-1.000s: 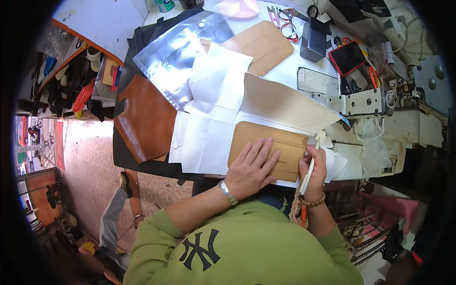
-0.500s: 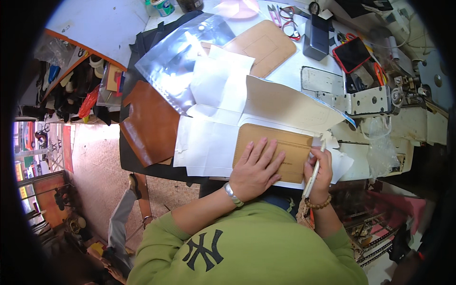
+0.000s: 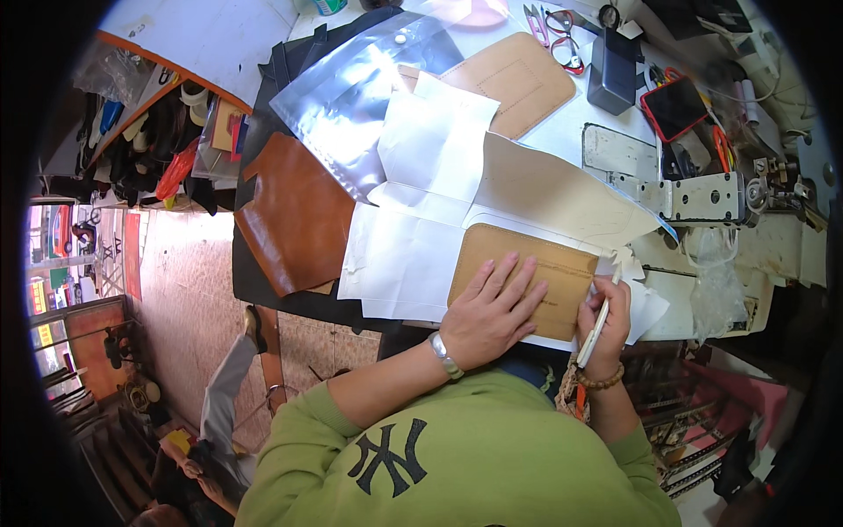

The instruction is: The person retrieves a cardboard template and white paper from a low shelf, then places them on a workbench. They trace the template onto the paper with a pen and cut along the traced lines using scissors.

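My left hand (image 3: 488, 318) lies flat with fingers spread on a tan stitched leather panel (image 3: 562, 299), pressing it onto a white paper sheet (image 3: 399, 255). At the panel's right edge, my right hand (image 3: 606, 325) is closed around a slim white pen (image 3: 599, 318). The pen leans with its upper tip pointing away from me; which end meets the paper, if either, I cannot tell. Creased white paper (image 3: 439, 132) and a large beige curled sheet (image 3: 562, 184) spread out beyond the panel.
Brown leather (image 3: 294, 211) and a clear plastic sheet (image 3: 351, 97) lie left. Farther off are another tan panel (image 3: 514, 83), scissors (image 3: 536, 25), glasses (image 3: 562, 39), a dark box (image 3: 613, 70) and a red-edged phone (image 3: 673, 107). A sewing machine (image 3: 707, 198) stands right. Another person's leg (image 3: 224, 386) shows lower left.
The whole view has shifted, so the table sits farther right in the picture. My right hand and the pen have moved slightly toward me along the panel's edge; my left hand stays on the panel.
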Motion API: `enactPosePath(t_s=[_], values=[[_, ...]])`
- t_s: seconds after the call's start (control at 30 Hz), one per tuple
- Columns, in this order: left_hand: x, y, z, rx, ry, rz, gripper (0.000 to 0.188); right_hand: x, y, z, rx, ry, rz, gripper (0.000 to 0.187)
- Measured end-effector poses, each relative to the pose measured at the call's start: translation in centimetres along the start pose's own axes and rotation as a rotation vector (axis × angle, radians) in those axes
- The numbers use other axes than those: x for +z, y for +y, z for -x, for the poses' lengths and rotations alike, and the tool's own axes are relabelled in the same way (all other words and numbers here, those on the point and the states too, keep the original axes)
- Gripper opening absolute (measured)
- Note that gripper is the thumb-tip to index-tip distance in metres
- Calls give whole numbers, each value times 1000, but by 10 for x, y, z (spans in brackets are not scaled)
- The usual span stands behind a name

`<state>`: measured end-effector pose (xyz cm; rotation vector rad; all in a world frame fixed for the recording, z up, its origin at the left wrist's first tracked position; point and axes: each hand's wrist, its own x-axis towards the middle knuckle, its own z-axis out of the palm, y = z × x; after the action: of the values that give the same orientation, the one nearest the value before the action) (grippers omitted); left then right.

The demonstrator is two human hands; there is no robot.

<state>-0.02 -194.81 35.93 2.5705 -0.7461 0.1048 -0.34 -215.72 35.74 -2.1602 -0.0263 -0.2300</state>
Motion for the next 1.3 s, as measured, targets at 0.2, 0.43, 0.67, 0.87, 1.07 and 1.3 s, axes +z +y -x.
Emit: enactPosePath(t_s=[0.2, 0.43, 0.67, 0.87, 1.07, 1.3], values=[[3, 3, -3, 25, -7, -21, 60, 1, 4, 1, 3, 13, -20, 39], [8, 9, -6, 42, -17, -22, 61, 3, 8, 2, 61, 55, -80, 39], [8, 8, -7, 50, -35, -3, 62, 1, 14, 2, 78, 52, -123, 38], [8, 5, -4, 52, -23, -5, 62, 2, 14, 2, 57, 51, -150, 37], [8, 5, -4, 49, -19, 12, 62, 2, 13, 2, 62, 52, -146, 37], [6, 4, -4, 47, -46, 8, 62, 2, 10, 2, 59, 48, -126, 38]])
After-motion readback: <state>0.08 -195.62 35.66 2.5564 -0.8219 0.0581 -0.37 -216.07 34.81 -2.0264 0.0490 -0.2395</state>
